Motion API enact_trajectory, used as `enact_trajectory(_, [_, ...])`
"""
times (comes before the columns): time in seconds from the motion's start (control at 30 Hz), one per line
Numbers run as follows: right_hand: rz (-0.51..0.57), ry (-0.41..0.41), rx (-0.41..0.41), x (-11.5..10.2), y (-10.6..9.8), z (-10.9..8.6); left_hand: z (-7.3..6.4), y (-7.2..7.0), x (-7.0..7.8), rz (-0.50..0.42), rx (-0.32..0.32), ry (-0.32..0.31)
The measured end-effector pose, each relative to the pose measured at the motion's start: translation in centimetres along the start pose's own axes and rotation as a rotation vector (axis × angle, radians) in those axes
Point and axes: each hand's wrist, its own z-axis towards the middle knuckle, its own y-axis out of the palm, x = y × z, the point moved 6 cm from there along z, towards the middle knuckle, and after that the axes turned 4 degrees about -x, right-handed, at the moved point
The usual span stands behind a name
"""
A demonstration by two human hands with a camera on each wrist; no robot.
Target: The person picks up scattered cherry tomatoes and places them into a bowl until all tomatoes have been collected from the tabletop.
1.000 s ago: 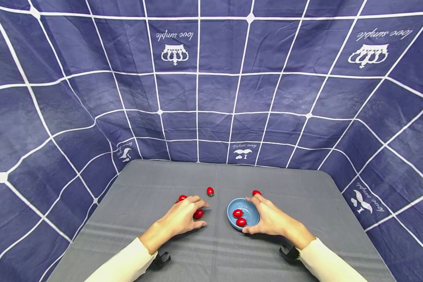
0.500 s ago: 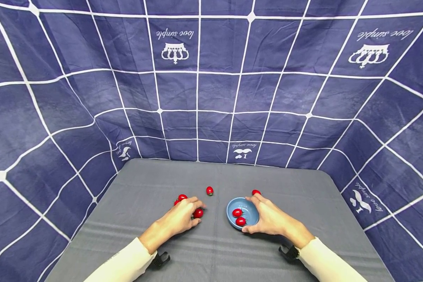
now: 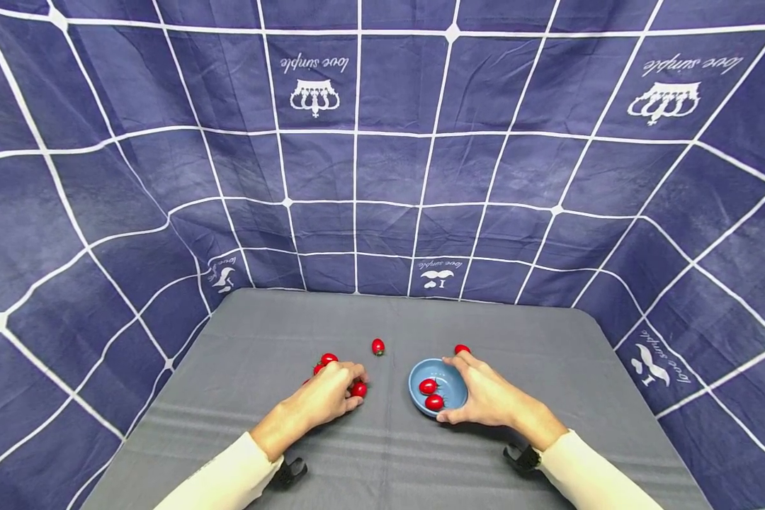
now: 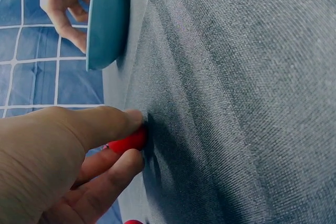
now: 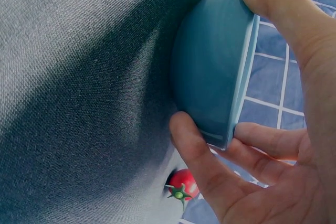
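Note:
My left hand pinches a red cherry tomato between thumb and fingertips, low over the grey cloth. In the left wrist view this tomato shows between thumb and fingers, partly covered by them. My right hand grips the blue bowl by its right side, thumb at the near rim and fingers at the far side. Two cherry tomatoes lie inside the bowl. From the right wrist view the bowl is seen side-on, its base near the cloth.
Beyond my left hand lie more cherry tomatoes, partly hidden by it. A single cherry tomato rests farther back, and another tomato lies just past my right fingers. A blue checked curtain surrounds the grey table.
My left thumb and fingers have drawn together around the tomato from a wider spread. The right hand and the bowl have kept their place.

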Motion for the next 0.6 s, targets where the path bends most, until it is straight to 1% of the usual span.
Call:
enact_trajectory(0.17, [-0.004,0.007,0.003,-0.03,0.06,-0.11,-0.01,-0.11,0.19,-0.013,0.015,0.019])
enact_trajectory(0.27, [0.000,0.009,0.005,-0.10,0.11,-0.14,-0.01,-0.28,0.35,-0.016,0.040,0.031])
enact_trajectory(0.43, [0.005,-0.005,0.017,-0.18,0.15,-0.09,0.14,-0.41,0.39,-0.028,0.057,0.017])
enact_trajectory(0.6, [0.006,0.004,0.022,0.11,0.19,-0.12,0.43,-0.51,0.36,-0.030,0.073,0.008])
